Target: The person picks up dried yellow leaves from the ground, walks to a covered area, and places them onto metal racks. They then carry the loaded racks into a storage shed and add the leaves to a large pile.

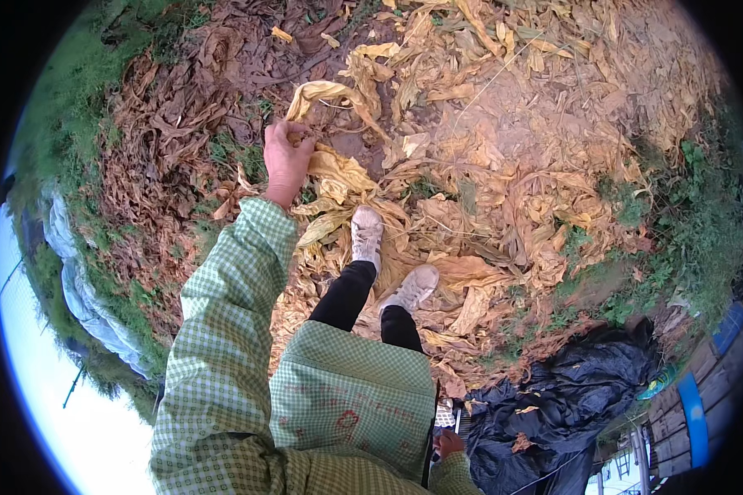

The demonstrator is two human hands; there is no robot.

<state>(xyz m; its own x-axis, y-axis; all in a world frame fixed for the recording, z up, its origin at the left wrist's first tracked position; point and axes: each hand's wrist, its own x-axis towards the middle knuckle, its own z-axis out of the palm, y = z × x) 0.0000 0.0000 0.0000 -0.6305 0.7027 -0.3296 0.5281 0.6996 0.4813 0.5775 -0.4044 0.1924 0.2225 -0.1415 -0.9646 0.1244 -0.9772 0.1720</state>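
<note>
My left hand (286, 158) reaches forward over the ground, thumb and fingers pinched together at a dried yellow leaf (336, 171). Another long, curled yellow leaf (328, 89) arches just beyond the fingertips; whether the fingers touch it too is unclear. Low in the view, beside the green checked apron (347, 396), my right hand (449, 444) is partly hidden and looks curled closed. What it holds, if anything, I cannot make out. A small white patterned item (445, 414) shows just above it.
Dried yellow and tan leaves (545, 190) litter the soil, with a heap of darker brown leaves (169, 157) on the left. My pale shoes (366, 235) stand among them. Crumpled black plastic sheeting (561, 396) lies at lower right, near wooden boards (677, 425). Green weeds grow along both sides.
</note>
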